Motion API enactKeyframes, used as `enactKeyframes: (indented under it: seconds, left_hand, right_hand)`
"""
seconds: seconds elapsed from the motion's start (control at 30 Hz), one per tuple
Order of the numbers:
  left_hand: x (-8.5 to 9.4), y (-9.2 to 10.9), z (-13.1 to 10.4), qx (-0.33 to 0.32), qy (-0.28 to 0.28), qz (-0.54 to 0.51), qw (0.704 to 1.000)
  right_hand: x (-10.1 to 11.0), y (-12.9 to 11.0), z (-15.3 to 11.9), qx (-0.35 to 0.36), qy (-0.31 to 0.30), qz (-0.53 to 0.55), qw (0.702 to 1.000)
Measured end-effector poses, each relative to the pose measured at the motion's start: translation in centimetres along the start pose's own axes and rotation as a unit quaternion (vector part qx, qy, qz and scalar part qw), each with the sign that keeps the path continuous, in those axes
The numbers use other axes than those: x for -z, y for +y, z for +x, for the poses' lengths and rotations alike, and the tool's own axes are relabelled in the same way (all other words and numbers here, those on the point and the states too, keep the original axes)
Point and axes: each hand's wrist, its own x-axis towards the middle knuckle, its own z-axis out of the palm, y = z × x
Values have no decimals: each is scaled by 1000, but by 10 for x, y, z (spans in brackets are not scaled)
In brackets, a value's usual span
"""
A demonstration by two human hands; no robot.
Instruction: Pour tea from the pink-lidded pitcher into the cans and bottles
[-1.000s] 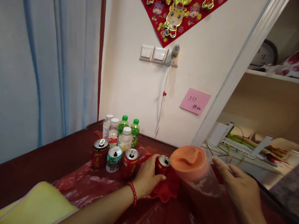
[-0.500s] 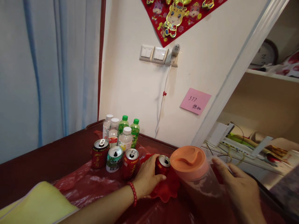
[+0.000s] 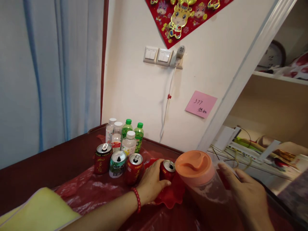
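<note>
My left hand (image 3: 152,182), with a red bead bracelet at the wrist, is closed round a small red drink can (image 3: 168,169) with an opened top. That can stands upright at a red scalloped mat (image 3: 170,195). My right hand (image 3: 249,195) grips the handle side of a clear plastic pitcher (image 3: 211,199) with an orange lid (image 3: 193,163); the handle is mostly hidden. The pitcher leans toward the small can. Left of my left hand stand another red can (image 3: 134,168), a green-and-white can (image 3: 117,165) and a dark red can (image 3: 103,160).
Behind the cans are white-capped bottles (image 3: 130,144) and green-capped bottles (image 3: 139,133). Red plastic sheeting (image 3: 89,189) covers part of the dark table (image 3: 26,173). A yellow cloth-like item (image 3: 38,208) lies front left. A cord (image 3: 166,112) hangs down the wall, beside shelves at right.
</note>
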Motion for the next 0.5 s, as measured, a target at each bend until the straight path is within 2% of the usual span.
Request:
enactKeyframes:
  seconds: [0.5]
  left_hand:
    - [1, 2, 0, 2, -1, 0, 1000]
  right_hand:
    - [0, -2, -1, 12, 4, -2, 1000]
